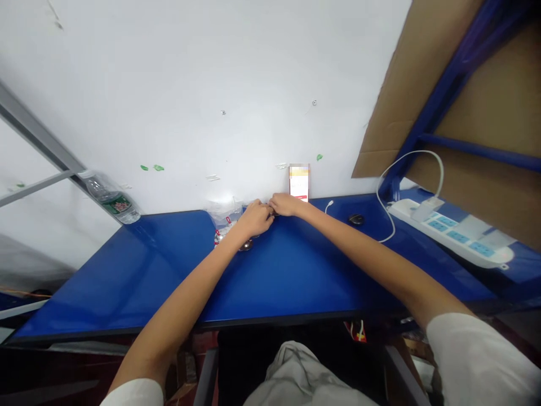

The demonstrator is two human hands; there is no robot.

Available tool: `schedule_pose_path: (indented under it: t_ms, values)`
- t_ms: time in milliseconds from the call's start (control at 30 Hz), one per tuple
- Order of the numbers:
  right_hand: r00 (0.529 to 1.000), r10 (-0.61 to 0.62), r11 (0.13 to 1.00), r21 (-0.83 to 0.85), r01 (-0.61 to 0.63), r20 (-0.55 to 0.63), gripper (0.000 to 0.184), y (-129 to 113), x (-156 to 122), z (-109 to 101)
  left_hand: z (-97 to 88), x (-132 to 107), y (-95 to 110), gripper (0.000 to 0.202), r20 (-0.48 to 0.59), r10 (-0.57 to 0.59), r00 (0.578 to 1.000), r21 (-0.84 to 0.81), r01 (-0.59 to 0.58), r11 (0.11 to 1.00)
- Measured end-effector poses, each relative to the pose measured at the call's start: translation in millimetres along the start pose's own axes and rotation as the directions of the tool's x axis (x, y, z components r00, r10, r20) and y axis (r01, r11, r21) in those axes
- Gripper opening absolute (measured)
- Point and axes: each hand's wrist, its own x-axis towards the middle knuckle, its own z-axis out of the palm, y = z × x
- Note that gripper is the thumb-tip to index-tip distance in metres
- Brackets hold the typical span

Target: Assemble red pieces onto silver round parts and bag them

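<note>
My left hand (257, 219) and my right hand (284, 204) meet at the back of the blue table (291, 276), near the wall. The fingers of both are curled in and pinched close together. Something small and dark shows between them, too small to name. Beside my left hand lies a clear plastic bag (224, 213) with several small pieces that have red parts. A shiny round metal piece (245, 246) rests just below my left wrist. Behind my right hand a phone (299, 184) with a lit screen leans upright against the wall.
On the right lies a white power strip (452, 232) with a white cable (439, 163) looping from it. A small black object (355, 219) sits between it and my right forearm. At the left, a clear water bottle (112, 198) leans near the table's back corner.
</note>
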Motion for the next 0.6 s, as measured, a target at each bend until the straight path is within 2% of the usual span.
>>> schedule_pose_path:
  t_ms: [33, 100, 167, 233, 300, 400, 467, 533, 600]
  values:
    - [1.0, -0.002, 1.0, 0.014, 0.002, -0.014, 0.036, 0.5, -3.6, -2.1, -9.0, -3.1, -7.8, 0.033, -0.016, -0.025, 1.0, -0.031, 0.024, 0.999]
    - [0.996, -0.005, 0.998, 0.055, 0.01, -0.088, 0.038, 0.0, -15.7, -6.2, -27.9, -14.2, -30.6, 0.04, -0.115, -0.109, 0.987, -0.056, 0.103, 0.993]
    - [0.98, -0.033, 0.989, 0.136, 0.06, -0.197, 0.037, -3.6, -34.9, -8.6, -42.5, -29.8, -59.5, 0.043, -0.16, -0.194, 0.968, -0.007, 0.195, 0.981]
    - [0.97, -0.101, 0.973, 0.182, 0.143, -0.222, 0.034, -10.5, -58.3, -7.8, -47.5, -46.0, -87.7, 0.046, -0.102, -0.241, 0.965, 0.054, 0.247, 0.967]
    - [0.963, -0.167, 0.958, 0.196, 0.21, -0.214, 0.031, -18.9, -80.5, -3.9, -42.4, -58.6, -108.2, 0.055, 0.008, -0.285, 0.958, 0.067, 0.284, 0.956]
    - [0.958, -0.179, 0.957, 0.187, 0.222, -0.224, 0.03, -27.7, -101.9, 4.7, -27.2, -67.9, -119.3, 0.05, 0.08, -0.416, 0.906, 0.077, 0.41, 0.909]
    - [0.958, -0.168, 0.959, 0.188, 0.214, -0.234, 0.03, -28.7, -106.9, 9.4, -21.5, -70.3, -118.5, 0.04, 0.049, -0.475, 0.879, 0.082, 0.47, 0.879]
    - [0.955, -0.149, 0.959, 0.198, 0.203, -0.257, 0.029, -26.7, -107.1, 12.3, -22.9, -72.7, -116.4, 0.035, -0.057, -0.512, 0.857, 0.057, 0.515, 0.855]
    - [0.949, -0.106, 0.958, 0.226, 0.177, -0.295, 0.029, -24.5, -105.5, 13.7, -29.7, -75.4, -114.2, 0.036, -0.235, -0.522, 0.82, -0.013, 0.534, 0.845]
